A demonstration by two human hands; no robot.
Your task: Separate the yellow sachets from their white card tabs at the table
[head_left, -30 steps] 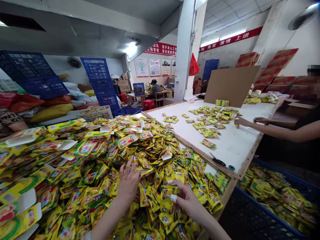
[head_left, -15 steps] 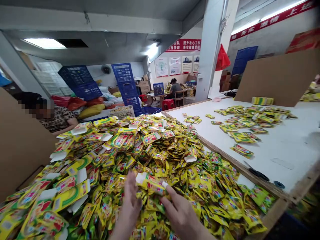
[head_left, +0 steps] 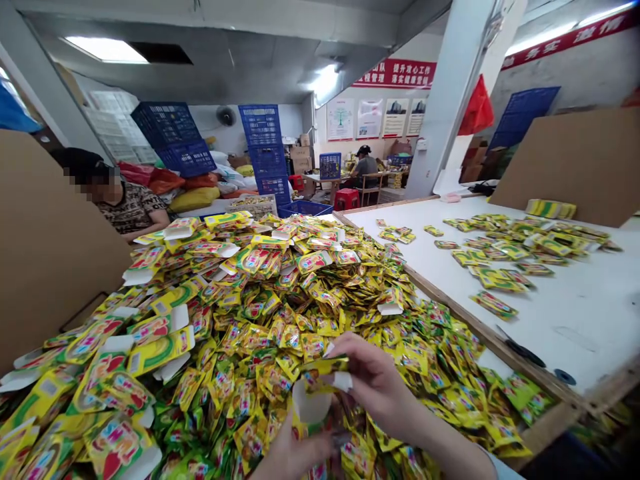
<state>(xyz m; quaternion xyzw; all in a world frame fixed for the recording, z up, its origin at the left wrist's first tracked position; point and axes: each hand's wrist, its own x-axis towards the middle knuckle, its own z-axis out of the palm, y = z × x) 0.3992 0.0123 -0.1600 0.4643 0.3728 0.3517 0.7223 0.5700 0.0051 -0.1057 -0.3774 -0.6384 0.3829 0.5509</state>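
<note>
My left hand (head_left: 295,450) is closed around a small carton (head_left: 311,405) at the bottom centre. Its white open flap stands up, and motion blurs the fingers. Just above that opening, my right hand (head_left: 375,377) pinches a shiny yellow sachet (head_left: 321,368) between thumb and fingers. White coverings show on the right fingertips. Beneath both hands spreads a deep heap of yellow and green sachets (head_left: 270,380). Several flattened or open-ended yellow cartons (head_left: 163,350) lie on the heap's left and far sides.
A wooden rail (head_left: 480,327) divides the heap from a white table (head_left: 550,307). Filled cartons (head_left: 495,277), scissors (head_left: 523,350) and a dark ring (head_left: 564,377) lie there. Cardboard (head_left: 55,247) stands at left, with a person (head_left: 133,207) behind it. Another person (head_left: 367,167) sits far back.
My left hand has gone from open to holding a carton. My right hand has risen and now holds a sachet above the carton's opening. The view has swung slightly left.
</note>
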